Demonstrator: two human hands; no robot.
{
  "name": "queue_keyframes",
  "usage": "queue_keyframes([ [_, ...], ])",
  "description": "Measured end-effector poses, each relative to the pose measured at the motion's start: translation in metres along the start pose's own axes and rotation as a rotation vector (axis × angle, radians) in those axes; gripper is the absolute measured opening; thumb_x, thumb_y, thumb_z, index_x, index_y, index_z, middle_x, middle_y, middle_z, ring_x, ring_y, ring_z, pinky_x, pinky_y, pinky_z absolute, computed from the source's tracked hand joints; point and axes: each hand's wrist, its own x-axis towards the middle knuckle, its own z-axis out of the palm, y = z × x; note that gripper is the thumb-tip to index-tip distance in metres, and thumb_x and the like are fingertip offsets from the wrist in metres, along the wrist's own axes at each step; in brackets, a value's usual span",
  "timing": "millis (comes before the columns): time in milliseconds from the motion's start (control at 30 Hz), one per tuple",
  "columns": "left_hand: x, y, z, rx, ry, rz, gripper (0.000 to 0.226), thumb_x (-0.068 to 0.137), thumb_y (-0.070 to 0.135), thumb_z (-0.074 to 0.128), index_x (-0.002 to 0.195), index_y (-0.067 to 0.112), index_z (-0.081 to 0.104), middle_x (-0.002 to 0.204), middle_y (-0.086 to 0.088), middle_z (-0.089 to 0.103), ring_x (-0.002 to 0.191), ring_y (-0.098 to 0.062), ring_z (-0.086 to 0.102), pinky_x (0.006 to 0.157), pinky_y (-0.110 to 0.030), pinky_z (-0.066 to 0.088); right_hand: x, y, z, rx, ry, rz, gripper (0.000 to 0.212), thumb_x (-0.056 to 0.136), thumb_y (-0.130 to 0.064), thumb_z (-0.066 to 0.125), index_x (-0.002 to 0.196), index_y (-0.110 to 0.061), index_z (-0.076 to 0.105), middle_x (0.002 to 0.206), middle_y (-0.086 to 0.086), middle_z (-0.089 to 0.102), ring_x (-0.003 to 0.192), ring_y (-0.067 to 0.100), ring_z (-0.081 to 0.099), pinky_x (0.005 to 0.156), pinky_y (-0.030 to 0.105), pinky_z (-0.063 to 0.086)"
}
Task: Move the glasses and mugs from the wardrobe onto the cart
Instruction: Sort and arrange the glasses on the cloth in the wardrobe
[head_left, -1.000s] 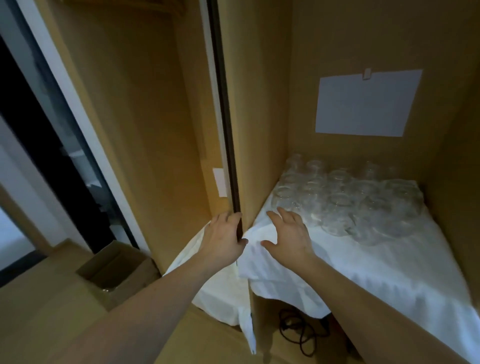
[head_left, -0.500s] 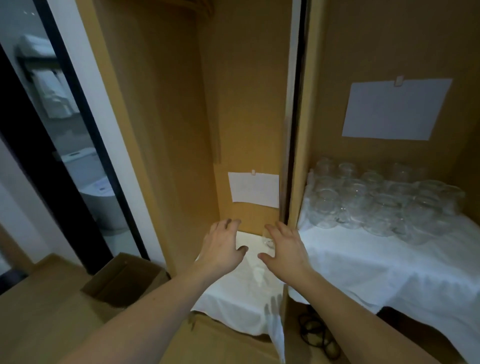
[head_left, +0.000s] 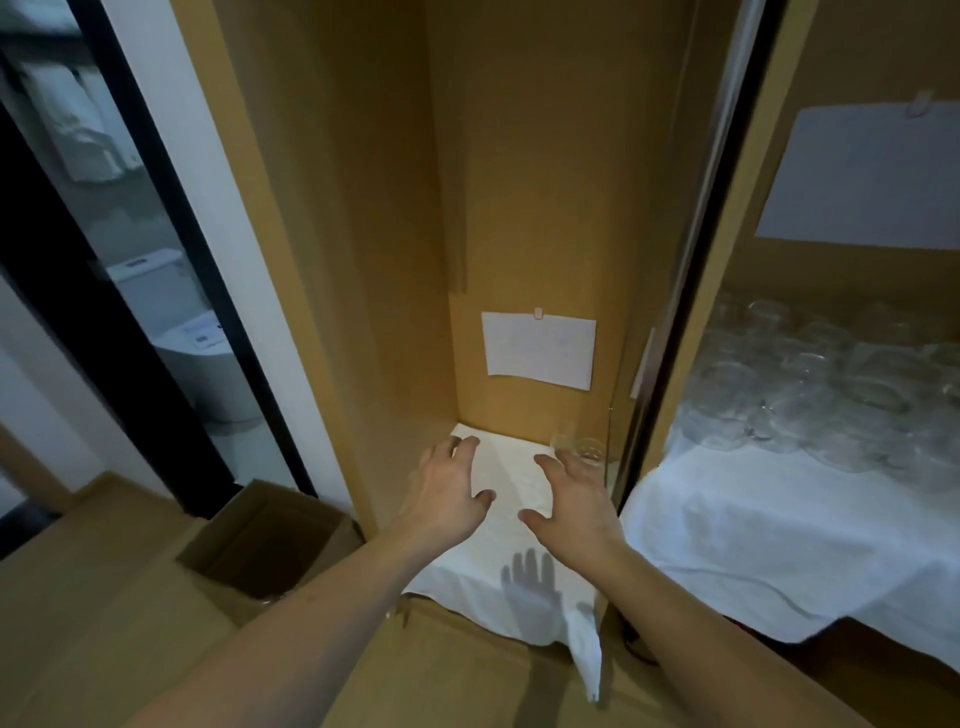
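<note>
A single clear glass (head_left: 586, 450) stands on a white cloth (head_left: 511, 486) at the back right of the wardrobe's left compartment. My right hand (head_left: 574, 506) hovers just in front of it with fingers spread, holding nothing. My left hand (head_left: 451, 491) is beside it to the left, fingers spread over the cloth, also empty. Several clear glasses (head_left: 810, 397) are packed together on a cloth-covered shelf (head_left: 769, 530) in the right compartment, seen past the sliding door's edge (head_left: 675, 322).
An open cardboard box (head_left: 265, 540) sits on the floor at the left. A glass door (head_left: 119, 249) beyond it shows a bathroom with a toilet. Paper sheets (head_left: 539, 351) are clipped to the wardrobe's back walls. A dark cable lies under the right shelf.
The view has swung left and the left compartment now stands wide open. Both hands have moved from the door edge into that compartment, toward the single glass.
</note>
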Motion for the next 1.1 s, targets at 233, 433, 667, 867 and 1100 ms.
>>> queue_keyframes([
  [233,0.061,-0.032,0.006,0.012,-0.075,-0.030,0.071,0.093,0.049,0.065,0.152,0.026,0.033,0.155,0.000,0.041,0.139,-0.026,0.039,0.111,-0.042,0.042,0.071,-0.008,0.023,0.033,-0.073,0.041,0.078,0.092,-0.050,0.065,0.157,-0.025,0.030,0.164,0.005,0.026,0.148,0.028,0.024,0.119,0.038,0.028],
  [433,0.132,-0.041,0.019,-0.015,-0.101,-0.001,0.072,0.092,0.045,0.066,0.153,0.021,0.036,0.153,-0.002,0.041,0.138,-0.027,0.038,0.109,-0.038,0.039,0.127,0.000,0.034,0.057,-0.042,0.149,0.070,0.095,-0.045,0.062,0.155,-0.026,0.032,0.162,0.001,0.030,0.147,0.026,0.028,0.119,0.038,0.030],
  [667,0.211,-0.049,0.063,-0.086,-0.156,-0.012,0.072,0.088,0.044,0.070,0.150,0.019,0.042,0.149,-0.006,0.046,0.137,-0.030,0.041,0.110,-0.039,0.039,0.184,0.024,0.069,0.098,-0.029,0.273,0.068,0.096,-0.045,0.058,0.155,-0.023,0.033,0.160,0.003,0.034,0.145,0.025,0.031,0.118,0.034,0.030],
  [867,0.267,-0.069,0.114,-0.208,-0.262,-0.045,0.073,0.089,0.043,0.071,0.150,0.017,0.042,0.151,-0.006,0.047,0.137,-0.028,0.042,0.110,-0.039,0.039,0.225,0.041,0.114,0.156,-0.050,0.454,0.069,0.098,-0.048,0.056,0.156,-0.021,0.030,0.159,0.004,0.034,0.146,0.023,0.029,0.118,0.031,0.020],
  [1100,0.335,-0.092,0.195,-0.306,-0.405,-0.029,0.071,0.088,0.040,0.074,0.147,0.012,0.047,0.147,-0.010,0.052,0.136,-0.029,0.045,0.111,-0.035,0.034,0.286,0.073,0.166,0.245,-0.007,0.777,0.067,0.093,-0.039,0.066,0.150,-0.015,0.040,0.151,0.009,0.044,0.138,0.028,0.040,0.112,0.036,0.036],
])
